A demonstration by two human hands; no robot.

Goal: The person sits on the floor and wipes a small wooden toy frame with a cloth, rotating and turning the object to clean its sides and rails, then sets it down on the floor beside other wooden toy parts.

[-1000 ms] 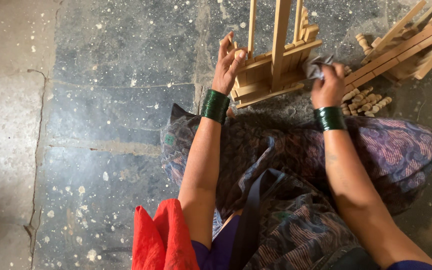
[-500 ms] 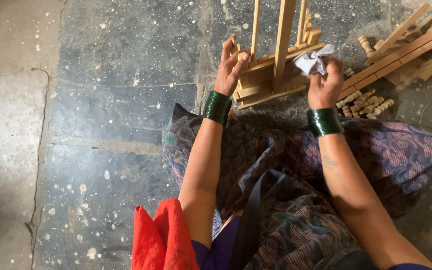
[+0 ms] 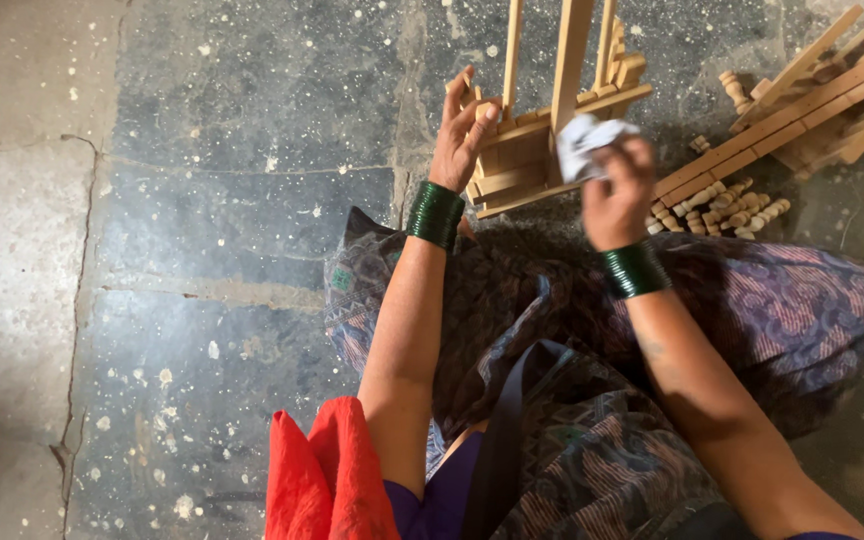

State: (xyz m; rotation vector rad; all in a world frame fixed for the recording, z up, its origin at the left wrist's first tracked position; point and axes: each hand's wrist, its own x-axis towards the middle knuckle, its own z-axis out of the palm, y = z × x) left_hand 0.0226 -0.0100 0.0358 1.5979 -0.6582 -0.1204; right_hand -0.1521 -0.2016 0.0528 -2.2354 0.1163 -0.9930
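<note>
A pale wooden frame made of slats stands on the stone floor in front of me. My left hand rests against its left side, fingers spread along the wood. My right hand is closed on a crumpled white piece of paper or cloth, pressed against the frame's upright slat. Both wrists wear stacks of green bangles.
A second wooden frame lies flat at the upper right, with several small turned wooden pegs scattered beside it. My patterned dark skirt covers my lap, red cloth at the bottom. Speckled stone floor stretches left.
My right hand has lifted with the white wad from the frame's right side up onto the upright slat. My left hand has stayed on the frame.
</note>
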